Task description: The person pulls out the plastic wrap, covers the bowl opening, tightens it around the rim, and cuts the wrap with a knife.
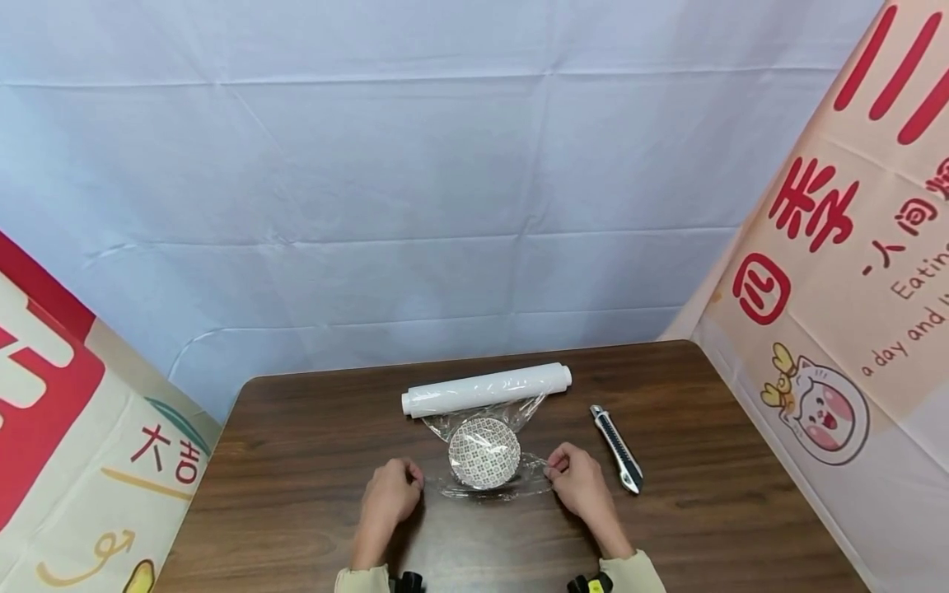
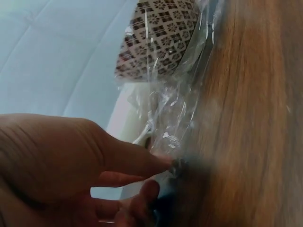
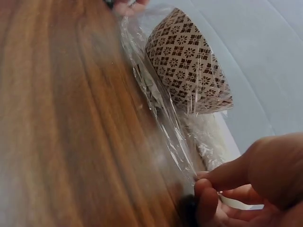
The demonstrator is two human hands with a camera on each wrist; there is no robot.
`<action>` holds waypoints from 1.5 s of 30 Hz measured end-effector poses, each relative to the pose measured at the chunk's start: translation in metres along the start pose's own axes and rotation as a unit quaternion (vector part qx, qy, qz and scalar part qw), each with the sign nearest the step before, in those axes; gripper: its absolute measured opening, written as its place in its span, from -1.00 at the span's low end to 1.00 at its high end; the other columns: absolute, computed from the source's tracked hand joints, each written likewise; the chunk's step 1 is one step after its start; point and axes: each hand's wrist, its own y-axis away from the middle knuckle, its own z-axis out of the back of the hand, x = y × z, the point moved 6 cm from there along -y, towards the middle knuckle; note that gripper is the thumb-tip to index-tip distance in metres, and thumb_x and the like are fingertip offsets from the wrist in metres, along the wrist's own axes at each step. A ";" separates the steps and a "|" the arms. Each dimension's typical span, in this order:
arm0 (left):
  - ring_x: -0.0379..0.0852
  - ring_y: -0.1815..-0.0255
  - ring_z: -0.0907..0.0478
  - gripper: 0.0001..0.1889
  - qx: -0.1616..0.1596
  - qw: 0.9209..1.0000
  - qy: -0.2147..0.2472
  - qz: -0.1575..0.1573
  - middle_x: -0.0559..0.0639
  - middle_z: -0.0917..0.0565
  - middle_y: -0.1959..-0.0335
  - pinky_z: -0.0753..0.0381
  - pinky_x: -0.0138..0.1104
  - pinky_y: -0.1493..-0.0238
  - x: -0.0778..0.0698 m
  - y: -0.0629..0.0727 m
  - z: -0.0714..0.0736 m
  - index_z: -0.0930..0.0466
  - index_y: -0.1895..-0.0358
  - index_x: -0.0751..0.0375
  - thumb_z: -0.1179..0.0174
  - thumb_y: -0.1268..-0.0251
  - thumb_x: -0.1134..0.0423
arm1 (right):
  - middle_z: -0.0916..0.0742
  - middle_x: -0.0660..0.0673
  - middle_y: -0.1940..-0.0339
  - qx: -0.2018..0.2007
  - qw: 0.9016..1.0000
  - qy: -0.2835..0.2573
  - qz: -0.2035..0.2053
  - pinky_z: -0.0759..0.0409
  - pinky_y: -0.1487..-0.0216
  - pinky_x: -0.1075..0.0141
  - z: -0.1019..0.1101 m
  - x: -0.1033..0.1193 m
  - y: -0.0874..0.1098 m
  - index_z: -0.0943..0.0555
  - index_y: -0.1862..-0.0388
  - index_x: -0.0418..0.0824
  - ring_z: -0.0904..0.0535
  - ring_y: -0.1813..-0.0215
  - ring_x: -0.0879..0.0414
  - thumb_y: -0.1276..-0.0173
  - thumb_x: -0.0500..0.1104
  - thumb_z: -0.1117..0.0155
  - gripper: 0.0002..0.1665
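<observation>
A patterned bowl [image 1: 484, 453] stands upright on the table, with clear plastic wrap [image 1: 532, 476] stretched across its top and spread around it. From the white roll [image 1: 488, 390] behind the bowl, the wrap runs forward over it. My left hand [image 1: 393, 492], left of the bowl, pinches a near corner of the film between thumb and fingers; the left wrist view shows the gathered film [image 2: 170, 137] at the thumb tip. To the right, my right hand [image 1: 582, 484] pinches the opposite near corner, where the film edge [image 3: 177, 151] runs taut toward the other hand.
A utility knife [image 1: 617, 449] lies right of my right hand on the brown wooden table [image 1: 311, 461]. Pale cloth [image 1: 371, 206] hangs behind the table. Printed banners stand at the left [image 1: 104, 461] and right [image 1: 838, 329].
</observation>
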 end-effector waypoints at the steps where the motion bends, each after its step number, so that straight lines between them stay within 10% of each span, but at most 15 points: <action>1: 0.02 0.38 -0.62 -0.86 -0.004 1.000 0.001 0.003 0.01 -0.74 0.36 -0.54 -0.11 0.38 -0.001 -0.002 -0.001 -0.64 0.45 -0.04 -0.30 -0.20 0.32 | -0.69 0.00 0.49 -0.003 1.000 -0.005 -0.002 -0.45 0.37 0.34 -0.001 0.000 -0.002 -0.64 0.36 -0.17 -0.51 0.45 0.22 -0.31 -0.31 -0.45 -0.87; 7: 0.03 0.33 -0.63 -0.96 -0.008 0.999 0.031 -0.004 0.05 -0.75 0.29 -0.60 -0.04 0.27 -0.003 -0.005 -0.007 -0.67 0.25 0.09 -0.30 -0.27 0.27 | -0.77 -0.11 0.37 -0.007 0.999 -0.039 -0.012 -0.55 0.31 0.33 -0.002 0.001 -0.004 -0.68 0.23 -0.26 -0.63 0.38 0.19 -0.29 -0.27 -0.49 -0.86; 15: -0.15 0.34 -0.52 -0.83 -0.060 0.993 0.091 -0.039 -0.02 -0.65 0.35 -0.53 -0.24 0.26 -0.016 0.025 0.015 -0.71 0.10 0.18 -0.38 -0.25 0.33 | -0.77 -0.22 0.10 -0.056 0.997 -0.046 0.010 -0.64 0.21 0.35 0.011 0.017 0.013 -0.69 -0.02 -0.30 -0.72 0.21 0.12 -0.33 -0.24 -0.50 -0.68; 21: -0.27 0.38 -0.63 -0.84 0.035 0.984 0.108 -0.137 -0.07 -0.79 0.30 -0.64 -0.34 0.30 -0.034 0.035 -0.011 -0.78 0.04 0.13 -0.29 -0.40 0.33 | -0.77 -0.01 0.41 -0.054 0.996 -0.034 0.060 -0.58 0.28 0.43 -0.003 0.028 0.017 -0.75 0.26 -0.22 -0.61 0.35 0.30 -0.30 -0.32 -0.48 -0.94; 24: -0.22 0.29 -0.67 -0.88 0.034 0.985 0.061 -0.158 -0.14 -0.79 0.32 -0.63 -0.29 0.21 -0.036 0.039 -0.023 -0.81 0.11 0.09 -0.30 -0.41 0.28 | -0.73 0.03 0.45 -0.037 0.996 0.012 0.075 -0.57 0.28 0.39 -0.010 0.026 0.021 -0.74 0.33 -0.18 -0.58 0.37 0.29 -0.25 -0.29 -0.52 -0.91; 33: 0.19 0.27 -0.77 -0.85 -0.011 0.997 -0.010 -0.072 0.07 -0.82 0.31 -0.67 0.01 0.26 -0.030 0.033 -0.021 -0.78 0.38 0.06 -0.30 -0.39 0.22 | -0.71 -0.09 0.34 -0.056 0.988 0.097 0.107 -0.62 0.13 0.07 -0.010 0.025 0.022 -0.76 0.24 -0.27 -0.63 0.22 0.00 -0.08 -0.25 -0.64 -0.72; 45: 0.11 0.35 -0.71 -0.81 -0.028 0.999 -0.005 -0.027 0.05 -0.73 0.42 -0.64 0.00 0.28 -0.032 0.019 -0.024 -0.64 0.48 0.05 -0.34 -0.33 0.21 | -0.79 -0.20 0.12 -0.055 0.990 0.062 0.114 -0.68 -0.01 0.03 -0.015 0.024 0.011 -0.77 0.02 -0.30 -0.69 0.08 -0.07 -0.15 -0.41 -0.45 -0.64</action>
